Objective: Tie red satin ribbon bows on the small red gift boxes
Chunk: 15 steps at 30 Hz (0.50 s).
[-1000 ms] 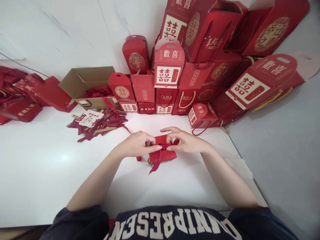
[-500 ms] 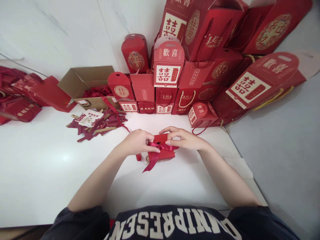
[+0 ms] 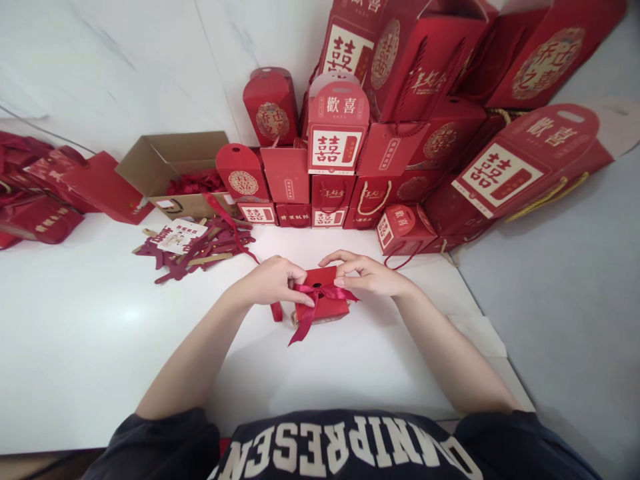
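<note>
A small red gift box stands on the white table in front of me. A shiny crimson ribbon is tied in a bow on its top, beside a dark hole, with one tail hanging down the near side. My left hand pinches the bow's left loop between thumb and fingers. On the other side my right hand pinches the right part of the ribbon between thumb and index finger, its other fingers curved above the box. Part of the box's top is hidden behind my fingers.
Stacked red gift boxes rise along the back and right. Left of them stands an open cardboard carton with red ribbon inside. Maroon cut-out pieces lie heaped before it. More red boxes sit at far left. A grey wall borders the right.
The bow's right part and hanging tail have shifted slightly. Both hands have moved only a little and keep their pinch on the ribbon.
</note>
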### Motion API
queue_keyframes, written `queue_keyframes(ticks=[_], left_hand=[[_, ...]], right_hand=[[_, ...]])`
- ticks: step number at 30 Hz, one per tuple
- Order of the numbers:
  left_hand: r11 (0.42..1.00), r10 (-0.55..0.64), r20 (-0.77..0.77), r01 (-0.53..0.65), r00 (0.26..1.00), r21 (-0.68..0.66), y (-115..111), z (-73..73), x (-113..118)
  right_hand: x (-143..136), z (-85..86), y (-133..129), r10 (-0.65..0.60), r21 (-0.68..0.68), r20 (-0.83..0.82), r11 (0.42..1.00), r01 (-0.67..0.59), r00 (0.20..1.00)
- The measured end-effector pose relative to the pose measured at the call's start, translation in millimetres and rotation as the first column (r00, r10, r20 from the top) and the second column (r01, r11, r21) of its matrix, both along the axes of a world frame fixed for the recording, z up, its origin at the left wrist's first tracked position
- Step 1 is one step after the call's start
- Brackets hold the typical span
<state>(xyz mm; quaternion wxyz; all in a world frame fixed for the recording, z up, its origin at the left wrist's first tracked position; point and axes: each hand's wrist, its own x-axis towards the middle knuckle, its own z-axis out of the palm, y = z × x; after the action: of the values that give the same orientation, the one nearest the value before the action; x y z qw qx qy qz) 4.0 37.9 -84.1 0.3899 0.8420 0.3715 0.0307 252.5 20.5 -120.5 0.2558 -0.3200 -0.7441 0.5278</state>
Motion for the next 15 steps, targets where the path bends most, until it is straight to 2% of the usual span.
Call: queue_keyframes(ticks=[5,11,15], left_hand=[[1.000,-0.005,-0.004,0.005,1.000,0.014,0,0.8,0],[0.999,-0.036,-0.005,0.036,0.999,0.036,1,2.0,0],[0.998,-0.041,0.008,0.040,0.999,0.043,2,-0.9,-1]], right_hand=[[-3,-9.4,0,-0.021,-0.057,-0.102,0.998,0.015,0.995],[-3,-26.3,4,0.048,-0.123,-0.252,0.989,-0.082,0.966],[-4,-41.2,7,0.011,-0.183,-0.336,0.980,-0.077,0.942]])
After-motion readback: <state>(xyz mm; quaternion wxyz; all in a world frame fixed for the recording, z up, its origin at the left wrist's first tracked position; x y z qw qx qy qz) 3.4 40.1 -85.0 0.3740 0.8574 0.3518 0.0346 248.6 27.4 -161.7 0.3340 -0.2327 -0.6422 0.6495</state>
